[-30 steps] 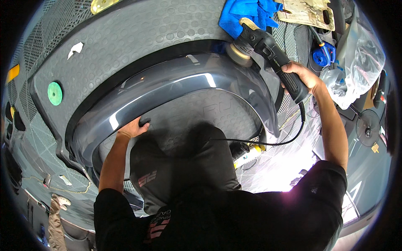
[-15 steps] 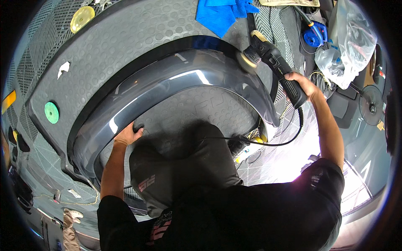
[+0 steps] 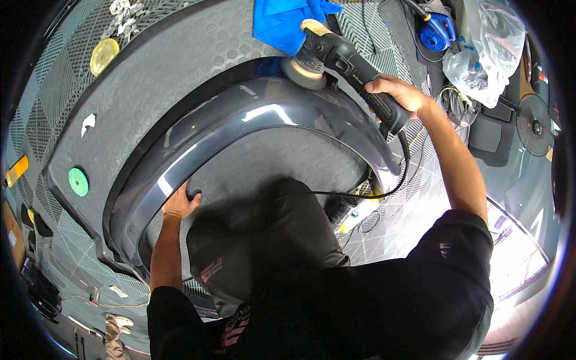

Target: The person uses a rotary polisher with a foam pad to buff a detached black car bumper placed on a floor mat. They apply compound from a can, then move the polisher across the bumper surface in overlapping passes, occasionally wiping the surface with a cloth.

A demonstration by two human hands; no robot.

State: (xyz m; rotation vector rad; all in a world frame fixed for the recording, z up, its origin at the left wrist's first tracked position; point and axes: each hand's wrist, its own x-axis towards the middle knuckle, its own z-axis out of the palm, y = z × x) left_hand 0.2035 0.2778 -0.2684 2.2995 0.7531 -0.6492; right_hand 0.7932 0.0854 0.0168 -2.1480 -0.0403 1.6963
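- The person's left hand (image 3: 178, 203) meets the inner edge of a glossy fender panel (image 3: 204, 129); fingers hidden, grip impossible to tell.
- The right hand (image 3: 401, 96) clasps a polisher (image 3: 351, 60), its pad (image 3: 305, 75) at the panel's far side.
- Blue cloth (image 3: 287, 29) beyond.

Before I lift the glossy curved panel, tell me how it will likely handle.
The panel is probably stiff, since its arch runs in a smooth, even curve. Its shiny surface may feel slippery. Being long and bowed, it could swing or twist if lifted by one end.
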